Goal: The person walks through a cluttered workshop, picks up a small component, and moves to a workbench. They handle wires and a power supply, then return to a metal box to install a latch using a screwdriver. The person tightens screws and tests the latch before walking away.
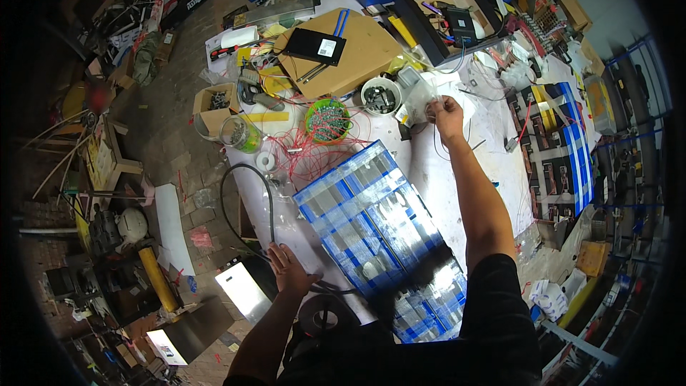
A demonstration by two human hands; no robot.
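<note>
Clear plastic bag is lying on the far side of a white table, just right of a white tub of dark pieces, as a person's right hand is reaching out over the tabletop and pinching at its edge, the fingertips drawn narrowly together. Nearer the body, the left hand is resting over a looping black cable, its fingers stretched out and slightly apart; whether they are gripping the cable, one cannot tell. Between the two forearms, a large block wrapped in blue and clear tape is lying at a slant, glaring under the light. Beyond it, thin red wires are tangling around a green bowl of small metal pieces, while a flat black case is sitting on a brown cardboard box and an open black box is standing farther back, to the right
</note>
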